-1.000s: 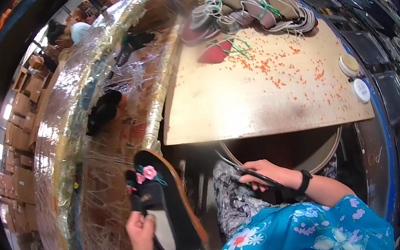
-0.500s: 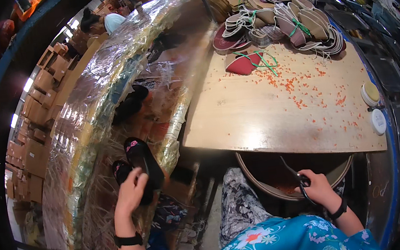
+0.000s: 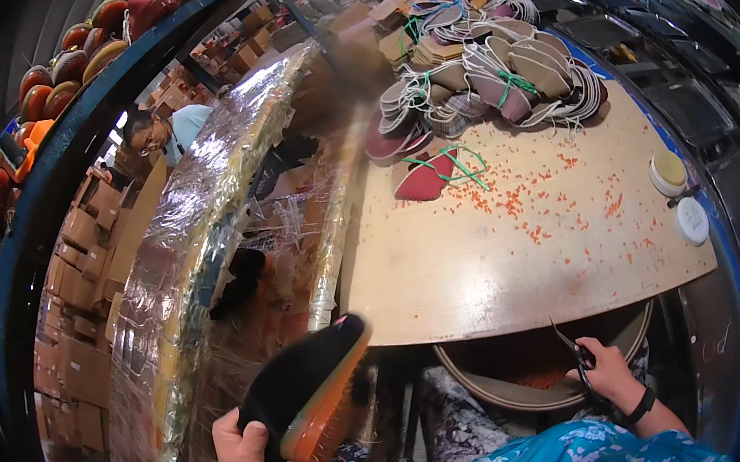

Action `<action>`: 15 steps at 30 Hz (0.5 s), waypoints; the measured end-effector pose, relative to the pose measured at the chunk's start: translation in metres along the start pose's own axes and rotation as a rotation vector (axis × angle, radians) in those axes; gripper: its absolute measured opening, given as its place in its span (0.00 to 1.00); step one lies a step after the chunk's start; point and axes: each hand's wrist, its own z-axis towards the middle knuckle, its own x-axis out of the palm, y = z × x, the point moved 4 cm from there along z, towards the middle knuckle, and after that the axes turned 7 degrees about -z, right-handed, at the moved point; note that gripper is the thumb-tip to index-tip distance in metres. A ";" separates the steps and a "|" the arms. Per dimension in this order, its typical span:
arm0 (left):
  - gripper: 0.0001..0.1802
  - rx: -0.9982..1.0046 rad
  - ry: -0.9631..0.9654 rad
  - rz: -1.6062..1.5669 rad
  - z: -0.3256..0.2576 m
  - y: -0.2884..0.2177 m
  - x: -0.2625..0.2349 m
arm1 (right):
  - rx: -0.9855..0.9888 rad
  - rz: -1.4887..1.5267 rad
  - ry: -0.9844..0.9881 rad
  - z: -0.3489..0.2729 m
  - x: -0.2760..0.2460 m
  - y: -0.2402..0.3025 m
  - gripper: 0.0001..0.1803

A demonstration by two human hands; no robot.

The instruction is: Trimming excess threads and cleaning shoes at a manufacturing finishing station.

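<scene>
In the head view, the left hand [image 3: 243,460] gripped a black slipper [image 3: 308,393] with an orange sole edge, holding it by its lower end so that the toe pointed up toward the near edge of the wooden table [image 3: 501,262]. The right hand [image 3: 608,377] was closed around a pair of scissors [image 3: 576,355], its blades apparently pointing up just under the table edge, above a round basin [image 3: 498,394] on the lap. Orange scraps [image 3: 549,201] lay scattered across the tabletop. Bundled soles [image 3: 498,70] were heaped at the far side, two small white lids [image 3: 681,195] near the right rim, and a foil-wrapped conveyor [image 3: 208,249] ran along the left.
</scene>
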 end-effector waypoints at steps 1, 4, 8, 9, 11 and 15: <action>0.25 0.030 0.016 -0.011 0.010 -0.011 0.014 | 0.012 0.036 -0.007 0.002 -0.002 -0.003 0.35; 0.17 0.061 0.113 0.131 0.056 -0.034 0.059 | 0.026 0.055 -0.003 0.009 -0.008 0.002 0.36; 0.13 0.320 0.075 0.515 0.150 -0.014 0.106 | 0.077 0.063 0.000 0.016 -0.016 -0.011 0.38; 0.14 0.403 0.039 0.638 0.180 0.001 0.111 | 0.080 0.031 -0.021 0.015 -0.022 -0.014 0.37; 0.18 0.520 -0.095 0.882 0.238 0.026 0.107 | 0.097 0.025 -0.088 0.008 -0.030 -0.026 0.37; 0.18 0.467 -0.129 0.882 0.367 0.074 0.070 | 0.192 0.020 -0.105 -0.005 -0.045 -0.032 0.35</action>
